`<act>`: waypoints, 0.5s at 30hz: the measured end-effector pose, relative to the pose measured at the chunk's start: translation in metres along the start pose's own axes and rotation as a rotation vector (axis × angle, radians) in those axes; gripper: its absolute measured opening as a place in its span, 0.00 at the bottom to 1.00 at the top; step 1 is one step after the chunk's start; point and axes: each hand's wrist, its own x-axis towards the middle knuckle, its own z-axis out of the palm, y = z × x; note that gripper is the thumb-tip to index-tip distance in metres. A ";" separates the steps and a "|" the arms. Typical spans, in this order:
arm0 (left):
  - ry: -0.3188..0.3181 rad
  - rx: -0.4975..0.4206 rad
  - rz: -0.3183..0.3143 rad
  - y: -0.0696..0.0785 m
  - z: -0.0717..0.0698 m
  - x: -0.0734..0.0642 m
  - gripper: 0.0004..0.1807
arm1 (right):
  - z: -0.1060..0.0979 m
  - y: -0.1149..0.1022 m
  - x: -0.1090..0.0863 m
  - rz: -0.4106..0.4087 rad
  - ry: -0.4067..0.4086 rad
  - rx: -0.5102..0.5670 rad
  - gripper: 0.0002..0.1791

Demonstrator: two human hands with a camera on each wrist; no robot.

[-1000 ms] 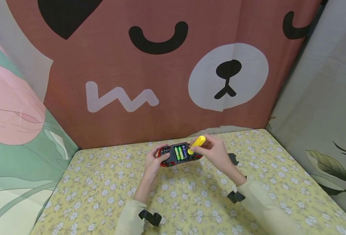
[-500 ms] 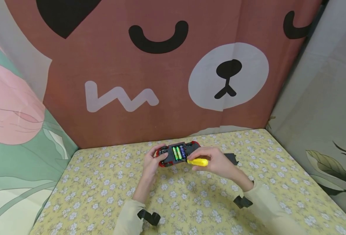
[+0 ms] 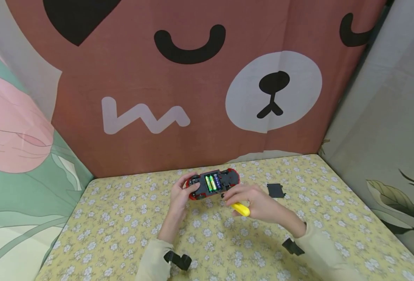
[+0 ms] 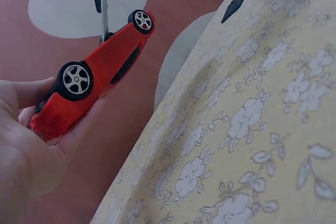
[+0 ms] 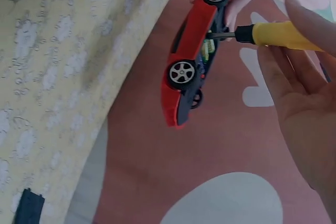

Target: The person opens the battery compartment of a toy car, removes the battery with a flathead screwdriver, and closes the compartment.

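My left hand [image 3: 178, 197] holds a red toy car [image 3: 230, 178] by one end, its black underside turned up toward the head view. In the open battery compartment lie green batteries [image 3: 210, 183] and a dark blue one [image 3: 217, 181]. My right hand [image 3: 261, 202] grips a screwdriver [image 3: 241, 209] by its yellow handle. In the right wrist view the screwdriver's metal shaft [image 5: 223, 35] reaches to the compartment beside the green batteries. The left wrist view shows the car [image 4: 102, 59] from its side, with its tyres and silver wheels, raised above the table.
A small black battery cover [image 3: 275, 190] lies on the table to the right of the car. Yellow floral cloth covers the table [image 3: 207, 238]. Behind it hangs a brown curtain [image 3: 140, 152] with a bear's face, and more printed fabric hangs at both sides.
The screwdriver has swung round from the car's right end to the compartment's near edge, its handle now toward me. My right hand moved down with it, uncovering the battery cover. The car shifted slightly left.
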 end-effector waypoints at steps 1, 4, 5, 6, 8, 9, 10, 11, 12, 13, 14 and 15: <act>0.002 0.000 0.003 0.000 0.000 0.000 0.25 | -0.001 -0.002 0.001 -0.011 -0.001 -0.014 0.16; -0.001 0.005 0.012 -0.001 0.000 -0.001 0.25 | -0.006 -0.006 0.003 0.032 0.043 -0.036 0.16; -0.002 0.003 0.011 0.000 0.000 -0.001 0.25 | -0.008 -0.008 0.004 0.065 0.072 -0.030 0.16; -0.004 0.004 0.012 0.000 0.000 -0.001 0.25 | -0.010 -0.009 0.004 0.104 0.105 -0.027 0.16; -0.010 0.014 0.013 0.001 0.001 -0.001 0.24 | -0.014 -0.009 0.006 0.174 0.170 -0.033 0.15; -0.011 0.019 0.014 0.001 0.001 -0.001 0.24 | -0.015 -0.009 0.006 0.203 0.197 -0.037 0.15; -0.011 0.020 0.013 0.001 0.001 -0.002 0.23 | -0.017 -0.009 0.007 0.233 0.218 -0.034 0.15; -0.012 0.025 0.014 0.002 0.002 -0.002 0.23 | -0.018 -0.009 0.007 0.255 0.235 -0.035 0.15; -0.014 0.032 0.018 0.002 0.002 -0.002 0.23 | -0.019 -0.008 0.007 0.272 0.247 -0.033 0.15; -0.015 0.037 0.023 0.002 0.003 -0.002 0.23 | -0.021 -0.008 0.008 0.285 0.258 -0.030 0.14; -0.019 0.034 0.026 0.002 0.003 -0.002 0.23 | -0.021 -0.007 0.009 0.297 0.267 -0.021 0.14; -0.021 0.034 0.031 0.002 0.003 -0.002 0.23 | -0.022 -0.007 0.009 0.313 0.274 -0.007 0.14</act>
